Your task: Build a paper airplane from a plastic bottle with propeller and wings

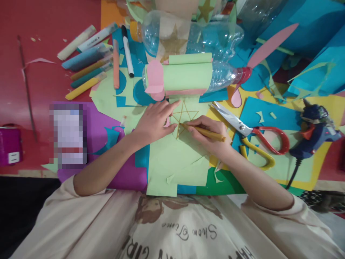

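A star outline (185, 114) in yellow-brown ink shows on a pale green paper sheet (178, 162). In my right hand (211, 135) is a yellow-brown marker (210, 133), its tip at the lower part of the star. My left hand (155, 120) lies on the sheet left of the star, fingers spread, the thumb towards the marker tip. Just beyond the hands lies a plastic bottle (223, 75) wrapped in green paper (187, 75), with pink paper pieces (155, 77) at its base and a pink blade-shaped strip (272, 46) at its red cap.
Scissors (242, 127) with red and yellow handles lie at the right, beside a dark blue glue gun (312, 133). Several markers (86, 68) are at the upper left. A phone (68, 133) rests on purple paper (93, 115). Another clear bottle (210, 37) lies farther back.
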Demonstrator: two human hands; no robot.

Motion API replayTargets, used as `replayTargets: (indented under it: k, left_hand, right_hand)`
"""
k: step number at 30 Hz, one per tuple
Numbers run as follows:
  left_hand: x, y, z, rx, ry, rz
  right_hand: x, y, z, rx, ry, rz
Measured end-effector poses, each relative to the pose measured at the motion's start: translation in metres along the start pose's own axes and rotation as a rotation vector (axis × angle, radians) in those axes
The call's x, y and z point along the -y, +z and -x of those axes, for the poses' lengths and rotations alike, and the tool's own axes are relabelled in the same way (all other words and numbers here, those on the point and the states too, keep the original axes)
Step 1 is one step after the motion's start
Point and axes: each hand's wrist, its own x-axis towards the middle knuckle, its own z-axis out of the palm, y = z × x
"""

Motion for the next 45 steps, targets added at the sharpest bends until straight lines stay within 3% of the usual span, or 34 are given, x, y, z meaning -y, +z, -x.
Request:
replayTargets:
  k: [19, 22, 28, 45]
  left_hand:
    - [-0.002, -0.002, -0.001, 0.017, -0.014, 0.007]
    - [0.0, -0.001, 0.0, -0.003, 0.002, 0.008]
    - [0.001, 0.0, 0.0, -0.011, 0.007, 0.004]
    - [0.001, 0.0, -0.001, 0.003, -0.004, 0.007]
  right_hand:
    - [0.01, -0.004, -0.002, 0.196, -0.034, 0.029]
    - [0.009, -0.004, -0.002, 0.16, -0.013, -0.009]
    - [0.004, -0.002, 0.0, -0.033, 0.061, -0.063]
    - [0.004, -0.003, 0.0, 0.071, -0.012, 0.032]
